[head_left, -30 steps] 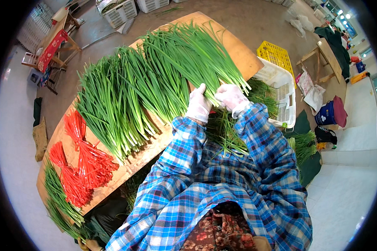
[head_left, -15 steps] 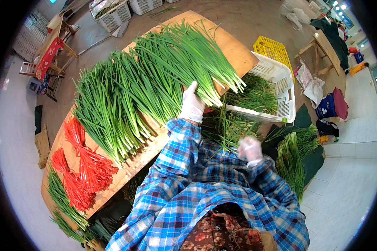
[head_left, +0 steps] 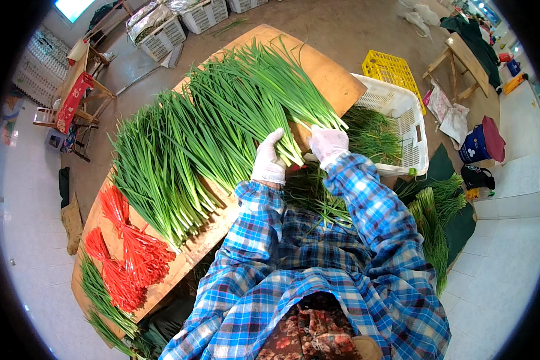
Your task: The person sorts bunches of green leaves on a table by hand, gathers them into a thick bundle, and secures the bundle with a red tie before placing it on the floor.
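Long green garlic chives [head_left: 216, 120] lie in a thick row across the wooden table [head_left: 336, 87], pale stem ends toward me. My left hand [head_left: 270, 159], in a white glove, is closed around the stem ends of a bunch at the row's right side, thumb on top. Close beside it, my right hand [head_left: 329, 145], also gloved, has its fingers pinched together at pale stems by the table's near edge. Its fingertips are partly hidden. Below both hands, loose chives [head_left: 321, 195] lie over my lap.
Two bundles of red ties [head_left: 143, 258] and more chives [head_left: 105, 294] occupy the table's left end. To the right stand a white crate [head_left: 419, 135] holding greens and a yellow crate [head_left: 390, 69]. Further chives [head_left: 429, 222] rest on dark green cloth [head_left: 459, 231].
My right hand has moved up and left from above my lap to the stem ends beside my left hand. My left hand stays at the bunch; the view has shifted slightly.
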